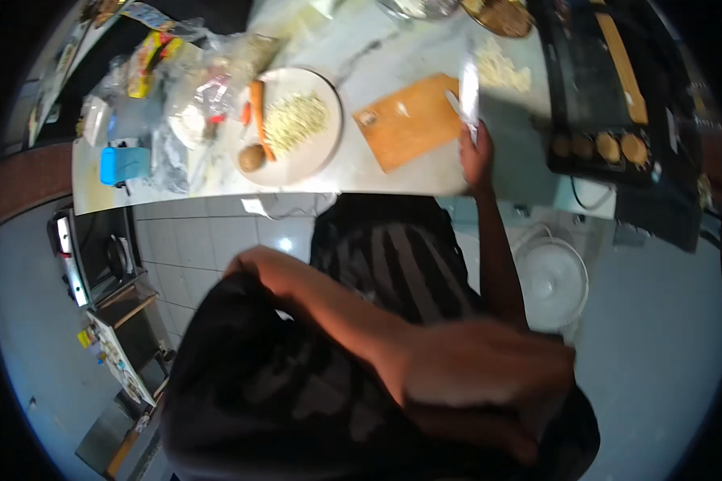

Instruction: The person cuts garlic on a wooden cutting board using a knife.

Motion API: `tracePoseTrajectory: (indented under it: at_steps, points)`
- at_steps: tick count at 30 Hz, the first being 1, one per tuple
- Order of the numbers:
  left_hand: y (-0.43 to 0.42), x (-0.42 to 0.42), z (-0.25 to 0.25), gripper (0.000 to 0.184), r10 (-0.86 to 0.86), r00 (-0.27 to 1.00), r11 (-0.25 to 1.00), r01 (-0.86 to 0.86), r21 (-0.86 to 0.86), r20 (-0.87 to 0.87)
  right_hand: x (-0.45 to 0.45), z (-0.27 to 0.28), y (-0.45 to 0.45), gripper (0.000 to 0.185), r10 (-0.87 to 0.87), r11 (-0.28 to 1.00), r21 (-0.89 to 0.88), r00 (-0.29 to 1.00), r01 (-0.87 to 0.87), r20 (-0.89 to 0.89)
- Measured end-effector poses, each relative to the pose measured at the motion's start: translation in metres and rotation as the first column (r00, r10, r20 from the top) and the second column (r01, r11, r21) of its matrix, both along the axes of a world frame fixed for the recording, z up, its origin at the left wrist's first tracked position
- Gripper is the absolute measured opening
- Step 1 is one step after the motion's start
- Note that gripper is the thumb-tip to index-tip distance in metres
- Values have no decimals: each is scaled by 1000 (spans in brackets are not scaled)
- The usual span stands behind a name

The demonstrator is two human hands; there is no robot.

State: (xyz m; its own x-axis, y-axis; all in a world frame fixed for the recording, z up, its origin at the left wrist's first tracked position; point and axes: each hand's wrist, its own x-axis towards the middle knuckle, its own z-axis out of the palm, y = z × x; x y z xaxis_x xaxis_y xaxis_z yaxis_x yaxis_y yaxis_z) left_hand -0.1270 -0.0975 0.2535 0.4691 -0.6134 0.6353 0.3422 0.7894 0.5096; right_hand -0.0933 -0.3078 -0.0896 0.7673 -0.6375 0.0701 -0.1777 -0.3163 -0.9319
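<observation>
My right hand (476,159) is closed around the handle of a knife (469,88). Its bright blade points away from me at the right end of a wooden cutting board (407,122). A small pale strip lies by the blade; I cannot make out what it is. My left arm crosses my body, and my left hand (489,373) is at my right upper arm or shoulder, its fingers blurred. On the counter, a white plate (313,167) holds finely chopped pale pieces (295,122), a carrot (258,116) and a round brown vegetable (251,158).
Pale slices (501,68) lie beyond the board, near a bowl of brown food (501,16). A black stove (602,96) with round knobs stands right. Plastic bags (208,88) and a blue-lidded container (124,165) crowd the left. Below the counter is a white basin (549,282).
</observation>
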Motion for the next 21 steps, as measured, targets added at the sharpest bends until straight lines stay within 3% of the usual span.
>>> tracePoseTrajectory:
  at_steps: [1,2,4,6,8,10,12,13,14,16,18,19,20,21]
  points:
    - [3,4,0,19,-154,988,987,153,43,15,4,15,6,19,-19,993,118,999,22,-30]
    - [5,5,4,19,-153,988,986,151,64,19,-4,32,13,19,-37,971,234,996,56,-84]
    - [9,9,12,21,-273,958,960,267,82,81,-2,18,11,20,-40,993,111,997,47,-60]
    - [13,3,5,23,-238,970,971,236,41,53,-8,15,7,21,-36,988,145,993,53,-114]
    - [18,8,-18,20,-137,987,990,140,28,-82,-4,3,4,25,-74,989,-129,996,67,-46]
    - [19,3,-9,21,-189,980,979,193,68,-53,-8,2,-1,29,-100,993,-69,991,93,-92]
    - [20,-6,8,27,-335,941,923,321,210,34,-5,26,13,32,-54,989,-141,998,48,-39]
    - [23,18,24,29,-599,801,772,578,265,-5,-2,20,13,33,-54,987,-151,998,57,25]
    - [24,23,16,29,-582,813,780,555,290,9,2,14,14,33,-34,990,-138,998,41,52]
    - [24,18,-18,30,-298,843,954,278,112,447,-6,18,8,33,-69,992,92,978,89,-195]
    - [26,56,-65,25,-245,900,958,169,230,359,-7,13,9,30,-69,998,-18,992,68,-106]
    - [31,89,-63,18,-491,831,709,205,675,264,-11,20,13,29,-58,997,-50,993,54,-99]
    - [18,102,-84,15,-367,842,508,-175,843,396,-15,28,18,29,-44,996,-87,995,37,-90]
    - [8,111,-162,15,-4,852,589,-421,690,524,-24,35,26,29,-31,995,-99,993,19,-116]
